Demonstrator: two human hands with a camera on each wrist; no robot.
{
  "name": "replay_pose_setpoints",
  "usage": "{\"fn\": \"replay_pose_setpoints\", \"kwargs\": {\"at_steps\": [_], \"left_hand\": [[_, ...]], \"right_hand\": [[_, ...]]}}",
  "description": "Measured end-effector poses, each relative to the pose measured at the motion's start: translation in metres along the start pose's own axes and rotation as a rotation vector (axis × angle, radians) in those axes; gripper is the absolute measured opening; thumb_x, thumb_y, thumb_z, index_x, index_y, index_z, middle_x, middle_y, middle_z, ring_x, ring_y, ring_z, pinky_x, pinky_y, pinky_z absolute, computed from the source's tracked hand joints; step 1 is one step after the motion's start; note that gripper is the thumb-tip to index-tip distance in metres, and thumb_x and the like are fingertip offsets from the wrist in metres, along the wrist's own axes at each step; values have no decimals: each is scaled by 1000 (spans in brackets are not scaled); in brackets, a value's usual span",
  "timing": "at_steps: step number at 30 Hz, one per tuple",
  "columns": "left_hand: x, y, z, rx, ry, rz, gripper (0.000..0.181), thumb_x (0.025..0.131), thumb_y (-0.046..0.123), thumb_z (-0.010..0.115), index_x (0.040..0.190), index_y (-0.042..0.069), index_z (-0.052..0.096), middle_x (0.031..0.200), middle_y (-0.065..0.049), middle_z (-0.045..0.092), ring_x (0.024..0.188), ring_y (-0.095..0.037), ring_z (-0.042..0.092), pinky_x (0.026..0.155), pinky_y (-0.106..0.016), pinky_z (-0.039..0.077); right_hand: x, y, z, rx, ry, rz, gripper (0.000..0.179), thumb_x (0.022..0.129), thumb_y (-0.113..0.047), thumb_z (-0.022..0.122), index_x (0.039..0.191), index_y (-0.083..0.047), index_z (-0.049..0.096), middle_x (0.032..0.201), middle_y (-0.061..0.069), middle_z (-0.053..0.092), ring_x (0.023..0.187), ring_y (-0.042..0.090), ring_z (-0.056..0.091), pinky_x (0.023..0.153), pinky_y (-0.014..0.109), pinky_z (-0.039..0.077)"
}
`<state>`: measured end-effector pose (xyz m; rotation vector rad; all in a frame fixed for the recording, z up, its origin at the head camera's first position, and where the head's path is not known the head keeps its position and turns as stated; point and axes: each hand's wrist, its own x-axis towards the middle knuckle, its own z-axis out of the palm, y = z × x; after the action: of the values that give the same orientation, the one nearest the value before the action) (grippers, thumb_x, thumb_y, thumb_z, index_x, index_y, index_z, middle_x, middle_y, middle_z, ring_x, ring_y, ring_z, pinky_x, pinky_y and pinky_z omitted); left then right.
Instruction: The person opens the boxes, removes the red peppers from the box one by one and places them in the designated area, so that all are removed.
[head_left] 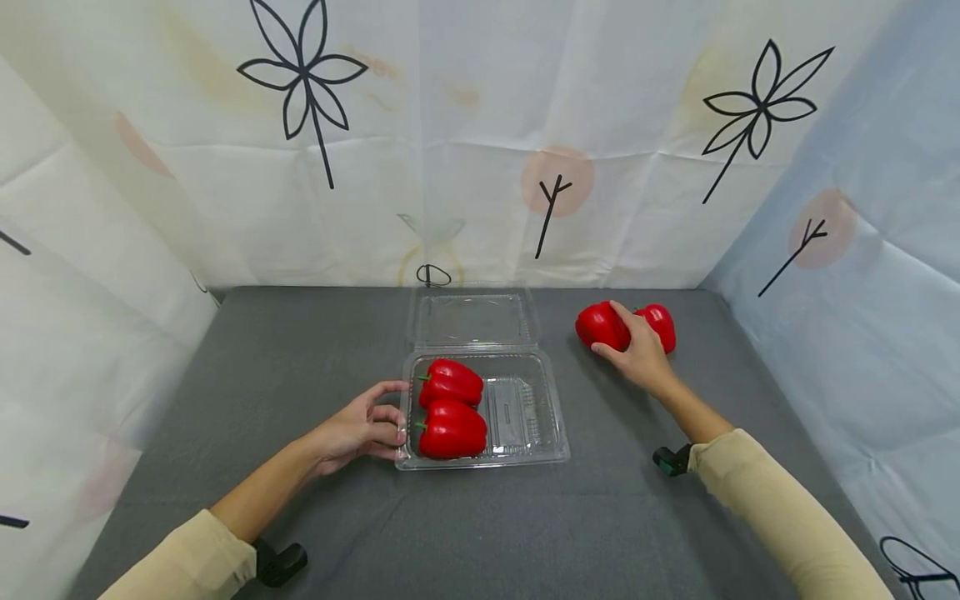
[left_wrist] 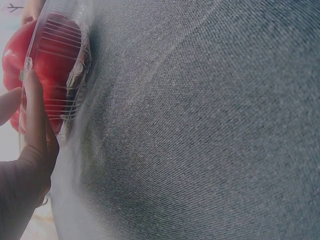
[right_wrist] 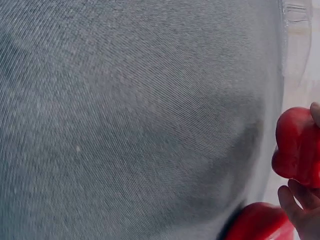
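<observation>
A clear plastic clamshell container (head_left: 517, 417) lies on the grey cloth with its lid (head_left: 472, 321) folded back. Two red bell peppers, a rear one (head_left: 453, 385) and a front one (head_left: 453, 432), lie side by side in its left half, green stems to the left. My left hand (head_left: 363, 429) holds the container's left rim; the left wrist view shows fingers (left_wrist: 35, 112) against the wall. At the back right, my right hand (head_left: 637, 357) grips a third red bell pepper (head_left: 598, 327) between thumb and fingers, raised above the cloth in the right wrist view (right_wrist: 296, 145).
Another red bell pepper (head_left: 658, 325) rests on the cloth just behind my right hand, partly covered by it. The grey table surface (head_left: 480, 533) is bounded by printed white fabric walls (head_left: 465, 167) at the back and sides. The lid reaches the back wall.
</observation>
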<state>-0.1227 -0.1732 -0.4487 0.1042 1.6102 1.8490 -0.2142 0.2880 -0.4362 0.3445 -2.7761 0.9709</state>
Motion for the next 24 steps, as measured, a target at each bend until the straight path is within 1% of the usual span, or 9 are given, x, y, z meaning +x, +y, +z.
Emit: {"fn": "replay_pose_setpoints", "kwargs": {"at_steps": [4,10,12,18,21,24], "left_hand": [[1,0,0,-3,2,-4,79,90,-2,67,152,7,19,93,-6,59,80,-20,65,80,-44,59],[0,1,0,-2,6,-13,77,91,-2,65,152,7,19,93,-6,59,79,-19,65,80,-44,59],[0,2,0,3,7,-16,76,91,-2,64,151,7,20,92,-6,59,79,-19,65,80,-43,59],[-1,3,0,16,15,-21,76,91,-2,64,151,7,20,92,-6,59,79,-19,65,80,-43,59],[-1,3,0,18,12,-19,76,91,-2,65,151,7,20,93,-5,59,79,-19,65,80,-43,59],[-1,2,0,21,10,-19,76,90,-2,65,151,7,20,93,-5,59,80,-19,65,80,-43,59]], "right_hand": [[1,3,6,-6,36,44,75,86,-14,77,149,1,37,140,28,47,125,45,44,98,68,41],[0,9,14,-33,29,102,77,87,-17,76,149,3,36,143,29,46,126,46,44,100,67,40],[-1,11,15,-32,32,101,78,86,-18,77,149,3,35,144,29,45,127,45,44,100,67,40],[0,10,15,-37,32,89,80,84,-17,79,148,3,36,143,29,45,126,46,45,101,68,39],[-2,9,15,-53,32,92,80,84,-18,78,148,4,35,142,30,46,126,46,44,101,68,38],[-4,6,13,-77,14,103,81,86,-20,77,150,3,33,144,29,43,130,45,42,102,69,37]]}}
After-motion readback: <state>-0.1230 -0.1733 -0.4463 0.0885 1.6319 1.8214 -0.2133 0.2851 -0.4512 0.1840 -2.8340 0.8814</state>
